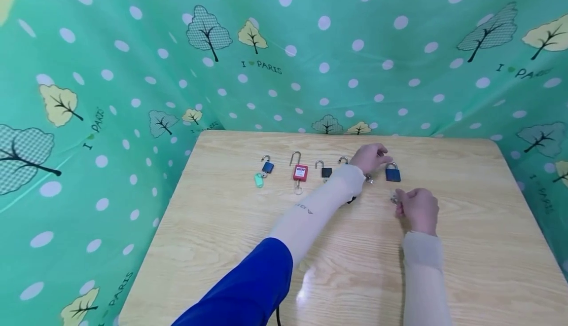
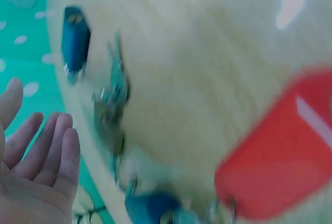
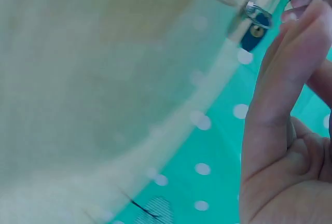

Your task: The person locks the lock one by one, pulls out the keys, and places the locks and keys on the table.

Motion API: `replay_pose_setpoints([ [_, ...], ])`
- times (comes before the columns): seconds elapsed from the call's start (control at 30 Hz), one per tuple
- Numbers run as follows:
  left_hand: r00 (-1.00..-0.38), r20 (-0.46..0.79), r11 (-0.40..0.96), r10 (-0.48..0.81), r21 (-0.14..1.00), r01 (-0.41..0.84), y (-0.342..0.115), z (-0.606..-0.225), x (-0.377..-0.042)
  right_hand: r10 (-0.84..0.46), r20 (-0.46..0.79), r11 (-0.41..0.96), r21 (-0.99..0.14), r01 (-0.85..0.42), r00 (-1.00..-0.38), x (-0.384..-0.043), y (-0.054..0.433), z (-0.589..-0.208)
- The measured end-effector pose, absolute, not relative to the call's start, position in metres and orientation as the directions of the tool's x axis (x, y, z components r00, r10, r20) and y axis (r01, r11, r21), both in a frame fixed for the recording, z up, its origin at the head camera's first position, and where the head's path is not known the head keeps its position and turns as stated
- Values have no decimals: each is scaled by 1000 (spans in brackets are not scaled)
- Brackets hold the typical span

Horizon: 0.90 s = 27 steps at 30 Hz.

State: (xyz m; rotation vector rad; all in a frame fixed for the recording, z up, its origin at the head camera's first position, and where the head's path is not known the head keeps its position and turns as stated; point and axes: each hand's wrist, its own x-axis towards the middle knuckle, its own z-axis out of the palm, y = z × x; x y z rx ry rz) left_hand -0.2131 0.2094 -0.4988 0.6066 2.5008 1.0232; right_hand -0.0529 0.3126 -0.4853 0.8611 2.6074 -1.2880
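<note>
My left hand (image 1: pixel 370 158) reaches over the back of the row of padlocks, its fingers loosely bent in the left wrist view, with nothing held. Right beside its fingertips lies a blue padlock (image 1: pixel 392 174), shackle toward the back. My right hand (image 1: pixel 417 210) pinches a small bunch of silvery keys (image 1: pixel 394 198) just in front of that padlock. The right wrist view shows the blue padlock (image 3: pixel 255 35) with its keyhole, close to the fingertips. Below the left hand, more keys (image 1: pixel 369 179) stick out from a padlock mostly hidden by it.
Leftward along the wooden table (image 1: pixel 222 237) lie a small blue padlock (image 1: pixel 267 167) with a green tag (image 1: pixel 259 180), a red padlock (image 1: pixel 300 172) and a black padlock (image 1: pixel 326 172), shackles open. A red tag (image 2: pixel 280 151) looms close in the left wrist view. Patterned green cloth (image 1: pixel 284 69) stands behind.
</note>
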Motion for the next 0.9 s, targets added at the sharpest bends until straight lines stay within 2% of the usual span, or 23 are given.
replay_pose_setpoints([
  [0.13, -844, -140, 599, 517, 764, 240, 191, -493, -223, 450, -254, 544, -682, 488, -856, -62, 303, -474],
  [0.47, -860, -127, 604, 494, 762, 234, 159, -495, -230, 322, -144, 703, -626, 338, -936, -96, 276, -466],
  [0.67, -856, -142, 607, 497, 762, 226, 150, -499, -231, 297, -188, 720, -600, 349, -936, -111, 268, -472],
  [0.9, -820, -196, 624, 539, 747, 232, 142, -503, -235, 269, -247, 757, -543, 363, -931, -124, 261, -479],
])
